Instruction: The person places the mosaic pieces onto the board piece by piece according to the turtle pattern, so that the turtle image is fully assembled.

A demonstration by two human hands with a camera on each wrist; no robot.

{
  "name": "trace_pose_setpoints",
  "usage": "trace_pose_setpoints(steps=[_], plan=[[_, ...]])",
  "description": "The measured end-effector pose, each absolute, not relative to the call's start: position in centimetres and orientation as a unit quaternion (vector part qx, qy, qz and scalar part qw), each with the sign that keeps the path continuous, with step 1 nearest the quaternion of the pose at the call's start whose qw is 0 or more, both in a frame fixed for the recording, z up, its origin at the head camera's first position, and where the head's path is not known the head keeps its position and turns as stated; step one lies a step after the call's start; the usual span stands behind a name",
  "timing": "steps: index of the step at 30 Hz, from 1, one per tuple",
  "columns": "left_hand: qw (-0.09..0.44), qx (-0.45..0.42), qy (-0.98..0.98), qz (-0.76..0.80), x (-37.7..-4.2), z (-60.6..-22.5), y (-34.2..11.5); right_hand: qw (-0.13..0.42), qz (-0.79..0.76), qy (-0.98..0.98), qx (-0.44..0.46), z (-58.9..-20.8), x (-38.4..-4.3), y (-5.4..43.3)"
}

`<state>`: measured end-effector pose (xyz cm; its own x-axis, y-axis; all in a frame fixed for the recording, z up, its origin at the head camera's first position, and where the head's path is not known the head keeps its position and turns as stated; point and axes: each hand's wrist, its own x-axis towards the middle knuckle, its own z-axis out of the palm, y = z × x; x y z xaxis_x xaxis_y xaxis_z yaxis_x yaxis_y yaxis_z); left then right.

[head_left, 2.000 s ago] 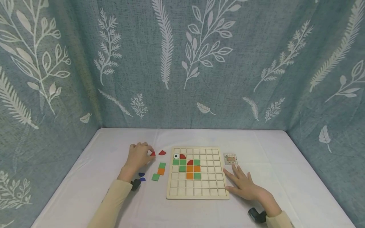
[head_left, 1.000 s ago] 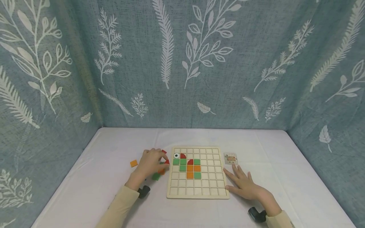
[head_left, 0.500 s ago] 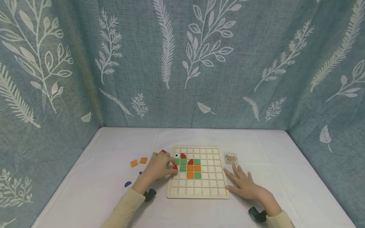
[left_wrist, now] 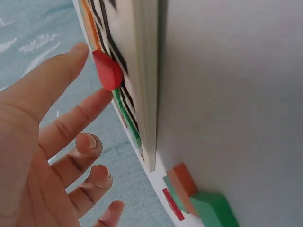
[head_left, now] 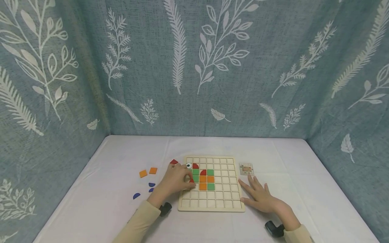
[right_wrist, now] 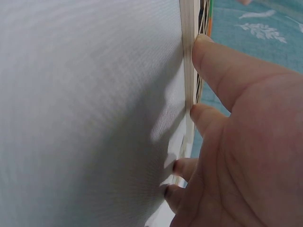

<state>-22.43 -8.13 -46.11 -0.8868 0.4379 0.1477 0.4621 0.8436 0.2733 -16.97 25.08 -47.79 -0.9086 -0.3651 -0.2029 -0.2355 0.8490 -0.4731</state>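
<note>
Clearly, the left hand (head_left: 176,179) is the nearer one: its grip is pinching a red piece (left_wrist: 108,71) between thumb and forefinger. That piece is sitting over the left part of the board (head_left: 220,195) — just beside the green tiles (head_left: 210,186) and orange tiles (head_left: 203,186) filling some of its cells. Whether it is touching the wood, and which way its long axis is pointing, I cannot tell. At the board's right edge, the right hand (head_left: 259,199) is holding nothing, its fingers spreading, thumb and forefinger touching the rim.

The board is looking like pale, smooth wood, thin and square, with dark lines dividing its cells. Two red quarter-rounds (head_left: 195,166) and an eye piece (head_left: 189,165) are also lying on it. Left of the board, orange squares (head_left: 143,173) and blue half-discs (head_left: 136,196) are lying loose; nearer its left edge, a green block (left_wrist: 215,210) and an orange block (left_wrist: 183,187) are showing together. Right of the board, a printed card (head_left: 246,169) is resting flat. Beneath it, the counter (head_left: 273,148) is wearing white, finely woven cloth — beyond it, a leaf-printed curtain (head_left: 188,111) is hanging.
</note>
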Motion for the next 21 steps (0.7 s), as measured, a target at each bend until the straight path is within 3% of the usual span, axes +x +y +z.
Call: trace_pose_setpoints(steps=[21], plan=[[0.009, -0.301, -0.93, -0.209, -22.5, -45.6, -9.6, 0.14, -0.231, 0.949, -0.164, -47.9, -16.9, 25.0]])
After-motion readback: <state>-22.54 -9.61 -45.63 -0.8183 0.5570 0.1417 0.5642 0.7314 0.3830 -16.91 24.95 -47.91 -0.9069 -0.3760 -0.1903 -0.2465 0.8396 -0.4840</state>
